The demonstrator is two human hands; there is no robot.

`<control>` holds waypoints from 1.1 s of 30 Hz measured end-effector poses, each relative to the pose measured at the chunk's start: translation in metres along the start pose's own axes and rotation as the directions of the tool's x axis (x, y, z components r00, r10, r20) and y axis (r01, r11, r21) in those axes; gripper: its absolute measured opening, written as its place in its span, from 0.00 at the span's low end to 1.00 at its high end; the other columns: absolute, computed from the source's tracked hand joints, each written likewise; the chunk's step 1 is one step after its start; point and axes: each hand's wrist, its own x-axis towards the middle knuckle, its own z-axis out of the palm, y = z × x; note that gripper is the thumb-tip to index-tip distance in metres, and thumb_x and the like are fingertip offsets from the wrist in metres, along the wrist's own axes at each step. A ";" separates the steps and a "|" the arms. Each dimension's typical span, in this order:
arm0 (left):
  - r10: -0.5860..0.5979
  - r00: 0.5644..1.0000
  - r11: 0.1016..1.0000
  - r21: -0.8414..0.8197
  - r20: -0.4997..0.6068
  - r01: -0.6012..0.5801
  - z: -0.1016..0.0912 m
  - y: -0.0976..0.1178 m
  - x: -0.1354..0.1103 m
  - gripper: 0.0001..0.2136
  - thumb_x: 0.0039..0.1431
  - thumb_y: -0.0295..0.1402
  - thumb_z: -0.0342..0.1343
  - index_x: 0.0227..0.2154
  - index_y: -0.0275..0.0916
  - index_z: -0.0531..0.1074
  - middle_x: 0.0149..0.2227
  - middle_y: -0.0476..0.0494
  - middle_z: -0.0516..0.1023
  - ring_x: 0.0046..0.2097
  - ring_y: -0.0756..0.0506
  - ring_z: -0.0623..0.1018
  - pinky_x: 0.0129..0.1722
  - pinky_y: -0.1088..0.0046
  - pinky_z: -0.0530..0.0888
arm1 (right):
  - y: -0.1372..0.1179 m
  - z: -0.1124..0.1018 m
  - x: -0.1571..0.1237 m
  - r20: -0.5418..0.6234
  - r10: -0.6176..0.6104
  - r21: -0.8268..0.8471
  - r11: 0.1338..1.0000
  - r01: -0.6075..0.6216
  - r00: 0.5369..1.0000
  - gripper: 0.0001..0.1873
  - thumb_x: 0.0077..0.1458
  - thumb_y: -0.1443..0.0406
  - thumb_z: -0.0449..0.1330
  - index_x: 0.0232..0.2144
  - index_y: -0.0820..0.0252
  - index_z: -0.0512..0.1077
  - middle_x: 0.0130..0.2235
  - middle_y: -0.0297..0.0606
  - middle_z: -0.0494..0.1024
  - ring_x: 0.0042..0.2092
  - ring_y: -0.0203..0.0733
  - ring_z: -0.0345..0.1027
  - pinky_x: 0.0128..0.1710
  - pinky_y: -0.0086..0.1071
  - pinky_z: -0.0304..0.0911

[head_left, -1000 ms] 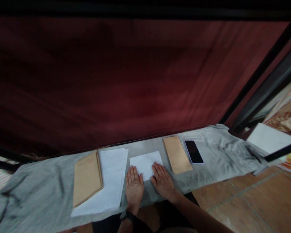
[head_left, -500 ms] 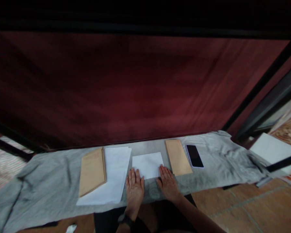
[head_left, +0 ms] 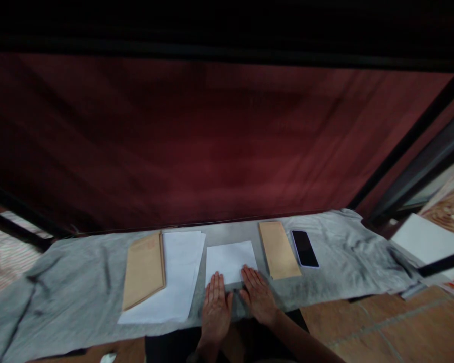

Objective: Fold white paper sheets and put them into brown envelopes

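A white sheet of paper (head_left: 230,257), folded or cut small, lies flat on the grey cloth (head_left: 83,282) in front of me. My left hand (head_left: 215,307) rests palm down, fingers straight, with its fingertips on the paper's near left corner. Flat on the near right part of the paper are the fingers of my right hand (head_left: 259,295), slightly spread. Neither hand grips anything. Just right of the paper sits a brown envelope (head_left: 280,249). To the left, a stack of brown envelopes (head_left: 144,269) partly covers larger white sheets (head_left: 181,272).
A phone (head_left: 305,248) with a pale case lies right of the single envelope. Behind the cloth rises a dark red panel (head_left: 227,146) with dark frame bars. A white board (head_left: 429,239) is at the far right, above a tiled floor (head_left: 393,322).
Both hands have slid closer together and toward me along the paper's near edge. The paper stays flat. The whole view has shifted slightly.
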 end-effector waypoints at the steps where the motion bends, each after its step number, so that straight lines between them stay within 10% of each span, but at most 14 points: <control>1: -0.017 1.000 1.000 -0.014 -0.006 0.017 -0.002 -0.001 -0.003 0.28 0.68 0.37 0.44 0.68 0.31 0.56 0.67 0.31 0.64 0.69 0.38 0.62 0.65 0.55 0.65 | 0.005 -0.001 -0.004 -0.004 0.012 -0.013 1.000 -0.012 1.000 0.31 0.70 0.58 0.49 0.70 0.63 0.52 0.68 0.46 0.60 0.68 0.49 0.56 0.65 0.45 0.56; 8: -0.096 0.995 0.995 -0.013 0.023 0.096 -0.012 -0.004 -0.001 0.24 0.67 0.38 0.44 0.59 0.30 0.70 0.61 0.27 0.71 0.64 0.34 0.69 0.64 0.48 0.65 | 0.019 -0.008 -0.011 -0.027 0.014 -0.042 0.999 -0.016 1.000 0.33 0.70 0.61 0.50 0.72 0.61 0.46 0.68 0.46 0.61 0.67 0.49 0.59 0.64 0.47 0.58; 19: 0.011 0.979 0.991 -0.130 0.206 0.016 0.000 0.009 0.107 0.25 0.63 0.25 0.41 0.61 0.34 0.69 0.64 0.36 0.70 0.67 0.40 0.66 0.66 0.55 0.62 | 0.008 0.003 0.075 0.133 0.002 0.012 1.000 -0.003 0.991 0.26 0.71 0.65 0.46 0.68 0.60 0.58 0.68 0.41 0.63 0.69 0.44 0.55 0.68 0.45 0.54; 33: -0.418 0.900 0.830 -0.352 0.120 0.433 -0.001 -0.012 0.080 0.25 0.61 0.29 0.43 0.59 0.24 0.67 0.62 0.24 0.69 0.67 0.33 0.65 0.64 0.50 0.64 | 0.036 0.031 0.068 -0.054 0.160 -0.063 0.985 -0.163 0.986 0.28 0.70 0.61 0.48 0.67 0.67 0.58 0.68 0.51 0.62 0.69 0.49 0.53 0.67 0.47 0.51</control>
